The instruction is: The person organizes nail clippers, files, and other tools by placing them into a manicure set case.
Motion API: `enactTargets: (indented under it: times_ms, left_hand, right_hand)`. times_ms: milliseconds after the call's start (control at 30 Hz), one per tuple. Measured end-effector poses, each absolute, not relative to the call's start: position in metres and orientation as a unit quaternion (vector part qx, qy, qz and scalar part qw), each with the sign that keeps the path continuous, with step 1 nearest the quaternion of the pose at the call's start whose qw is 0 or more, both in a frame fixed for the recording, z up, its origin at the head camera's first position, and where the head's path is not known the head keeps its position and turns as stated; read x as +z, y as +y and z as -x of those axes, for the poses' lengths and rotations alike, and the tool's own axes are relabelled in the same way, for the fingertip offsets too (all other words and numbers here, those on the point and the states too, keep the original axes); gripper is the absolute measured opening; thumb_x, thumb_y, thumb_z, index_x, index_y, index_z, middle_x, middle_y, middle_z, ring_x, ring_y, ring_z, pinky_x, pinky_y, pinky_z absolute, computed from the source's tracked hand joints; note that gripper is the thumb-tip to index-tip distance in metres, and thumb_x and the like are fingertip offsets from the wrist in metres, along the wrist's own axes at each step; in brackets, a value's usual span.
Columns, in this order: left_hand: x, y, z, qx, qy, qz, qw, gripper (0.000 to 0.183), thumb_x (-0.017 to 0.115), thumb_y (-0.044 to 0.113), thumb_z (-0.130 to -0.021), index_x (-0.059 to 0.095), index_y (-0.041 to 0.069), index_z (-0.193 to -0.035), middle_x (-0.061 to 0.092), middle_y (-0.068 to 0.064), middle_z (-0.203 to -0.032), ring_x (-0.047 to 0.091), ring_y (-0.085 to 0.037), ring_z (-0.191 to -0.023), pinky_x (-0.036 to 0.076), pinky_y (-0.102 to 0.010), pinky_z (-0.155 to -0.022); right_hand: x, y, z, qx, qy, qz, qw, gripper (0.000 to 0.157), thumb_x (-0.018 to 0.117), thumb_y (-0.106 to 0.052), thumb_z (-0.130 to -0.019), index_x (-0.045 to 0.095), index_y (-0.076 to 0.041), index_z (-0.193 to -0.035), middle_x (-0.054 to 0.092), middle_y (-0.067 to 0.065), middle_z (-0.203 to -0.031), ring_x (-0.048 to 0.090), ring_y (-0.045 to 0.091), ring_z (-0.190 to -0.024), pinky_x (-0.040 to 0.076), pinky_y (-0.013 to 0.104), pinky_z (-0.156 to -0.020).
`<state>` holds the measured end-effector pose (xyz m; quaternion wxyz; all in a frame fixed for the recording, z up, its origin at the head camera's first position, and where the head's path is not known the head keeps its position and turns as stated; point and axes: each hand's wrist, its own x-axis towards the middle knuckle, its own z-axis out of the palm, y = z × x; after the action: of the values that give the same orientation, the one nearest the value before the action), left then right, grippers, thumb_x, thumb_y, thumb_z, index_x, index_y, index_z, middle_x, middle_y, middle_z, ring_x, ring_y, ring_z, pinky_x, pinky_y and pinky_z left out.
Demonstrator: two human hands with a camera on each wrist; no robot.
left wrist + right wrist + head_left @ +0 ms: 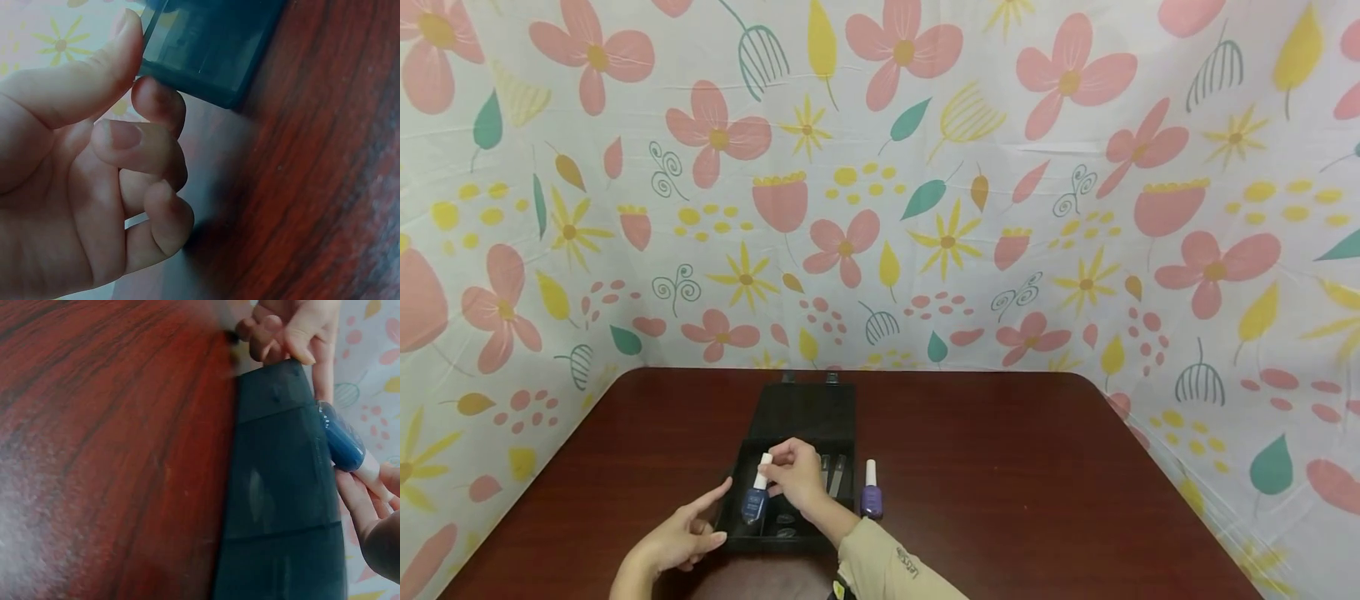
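My right hand (797, 477) pinches the white cap of a dark blue nail polish bottle (755, 503). The bottle tilts, glass end down, over the left compartment of an open black case (808, 543). In the right wrist view the blue bottle (345, 445) overlaps the case's side rim. At the case's left side, my left hand (672, 533) touches it with thumb at the front corner and index finger stretched along the wall. Its other fingers are bent below the corner of the case (206, 78) in the left wrist view.
A purple nail polish bottle (872, 498) with a white cap stands just right of the case. Slim metal tools (837, 475) and small clear pieces (786, 525) lie in its compartments. The lid (805, 411) is folded back on the brown table (1000, 483). Flowered cloth (880, 208) hangs behind.
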<state>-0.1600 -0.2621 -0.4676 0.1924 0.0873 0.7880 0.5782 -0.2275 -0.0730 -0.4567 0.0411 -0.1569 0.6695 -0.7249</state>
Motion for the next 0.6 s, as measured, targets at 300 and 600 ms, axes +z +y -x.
enactTargets:
  times_ms: [300, 600]
  left_hand:
    - [-0.4652, -0.2598, 0.1586, 0.574, 0.794, -0.079, 0.187, 0.077, 0.06, 0.014, -0.086, 0.009, 0.0, -0.141, 0.04, 0.001, -0.054, 0.035, -0.01, -0.046, 0.033, -0.025, -0.045]
    - [-0.4666, -0.2609, 0.1573, 0.584, 0.786, -0.082, 0.185, 0.077, 0.061, 0.012, -0.085, 0.009, 0.0, -0.141, 0.039, 0.001, -0.055, 0.033, -0.009, -0.045, 0.031, -0.022, -0.042]
  right_hand:
    - [-0.4636, -0.0744, 0.2246, -0.666, 0.717, 0.205, 0.022, 0.015, 0.067, 0.011, -0.072, 0.059, 0.008, -0.083, 0.064, 0.014, -0.073, 0.062, 0.016, -0.061, 0.049, 0.026, -0.05]
    - [-0.4608, -0.0743, 0.2216, -0.619, 0.744, 0.253, -0.002, 0.013, 0.068, 0.011, -0.071, 0.06, 0.008, -0.08, 0.063, 0.015, -0.071, 0.059, 0.01, -0.055, 0.045, 0.018, -0.048]
